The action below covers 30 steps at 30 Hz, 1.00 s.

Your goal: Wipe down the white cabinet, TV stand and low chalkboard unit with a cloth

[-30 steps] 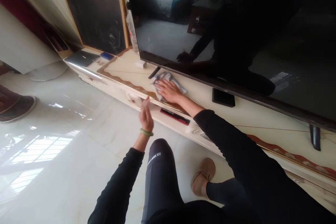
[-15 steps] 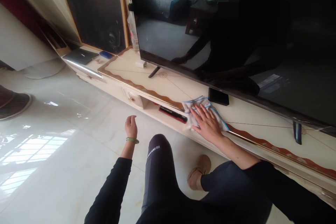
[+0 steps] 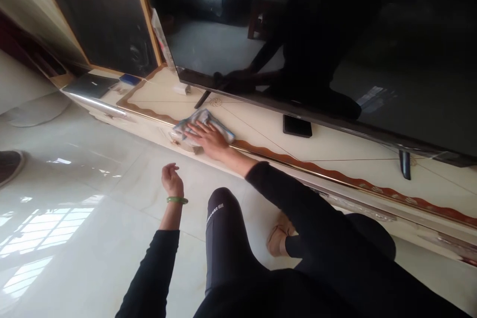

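Observation:
My right hand [image 3: 211,140] lies flat with fingers spread on a white and grey cloth [image 3: 203,119] with a blue edge. It presses the cloth against the front edge of the cream TV stand [image 3: 257,131], just above a carved drawer front. My left hand [image 3: 172,180], with a green bangle [image 3: 177,200] at the wrist, hangs in the air over the floor, apart from the stand. Its fingers are loosely curled and nothing shows in them. A large black television [image 3: 316,49] stands on the TV stand behind the cloth.
A small black box [image 3: 297,126] sits under the television, between its feet. To the left are a framed blackboard [image 3: 104,20], a dark flat device [image 3: 91,85] and a blue item [image 3: 129,79]. My knee [image 3: 222,203] is below the stand's edge, above the tiled floor [image 3: 122,218].
My right hand has slid the cloth leftward along the stand's front edge, from beside the black box to near the television's left foot. The left hand keeps about the same pose. The view has shifted slightly.

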Each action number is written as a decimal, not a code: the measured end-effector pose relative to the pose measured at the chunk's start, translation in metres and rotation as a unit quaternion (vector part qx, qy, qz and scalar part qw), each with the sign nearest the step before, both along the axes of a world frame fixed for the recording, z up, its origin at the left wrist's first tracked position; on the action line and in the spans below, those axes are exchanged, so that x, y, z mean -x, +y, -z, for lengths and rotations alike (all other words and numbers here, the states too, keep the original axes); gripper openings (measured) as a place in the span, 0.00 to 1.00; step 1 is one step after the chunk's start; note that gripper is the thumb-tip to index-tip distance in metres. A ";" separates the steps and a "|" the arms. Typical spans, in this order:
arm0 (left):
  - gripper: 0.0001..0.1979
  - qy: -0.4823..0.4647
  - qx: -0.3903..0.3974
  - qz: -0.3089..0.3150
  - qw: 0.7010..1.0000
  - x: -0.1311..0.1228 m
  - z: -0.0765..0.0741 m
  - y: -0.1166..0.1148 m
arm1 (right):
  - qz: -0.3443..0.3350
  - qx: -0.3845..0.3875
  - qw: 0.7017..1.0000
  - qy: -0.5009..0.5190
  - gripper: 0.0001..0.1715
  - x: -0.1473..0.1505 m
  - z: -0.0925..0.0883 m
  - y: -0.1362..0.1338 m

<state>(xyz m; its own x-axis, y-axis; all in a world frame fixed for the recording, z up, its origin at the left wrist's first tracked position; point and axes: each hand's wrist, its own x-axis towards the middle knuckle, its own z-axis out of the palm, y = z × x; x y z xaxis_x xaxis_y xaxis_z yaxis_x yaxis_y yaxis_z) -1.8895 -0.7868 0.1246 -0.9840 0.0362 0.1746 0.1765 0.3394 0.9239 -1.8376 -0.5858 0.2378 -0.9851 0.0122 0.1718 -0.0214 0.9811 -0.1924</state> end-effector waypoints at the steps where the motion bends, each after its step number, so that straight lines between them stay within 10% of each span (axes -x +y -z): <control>1: 0.05 0.007 0.003 -0.004 1.000 0.009 -0.012 0.013 | 0.002 0.010 1.000 -0.003 0.41 -0.027 0.002 0.009; 7: 0.06 0.122 0.069 0.034 0.990 0.081 -0.081 0.095 | 0.152 0.062 0.986 -0.032 0.41 -0.269 0.008 0.064; 13: 0.15 0.184 0.207 0.058 0.959 0.116 -0.074 0.134 | 0.447 0.077 0.881 0.132 0.35 -0.431 -0.006 0.116; 19: 0.15 0.223 0.262 0.093 0.934 0.119 -0.066 0.123 | 0.556 0.024 0.831 -0.012 0.40 -0.393 0.012 0.166; 30: 0.15 0.235 0.241 0.079 0.938 0.129 -0.059 0.125 | 0.362 0.021 0.926 0.107 0.27 -0.226 0.036 0.053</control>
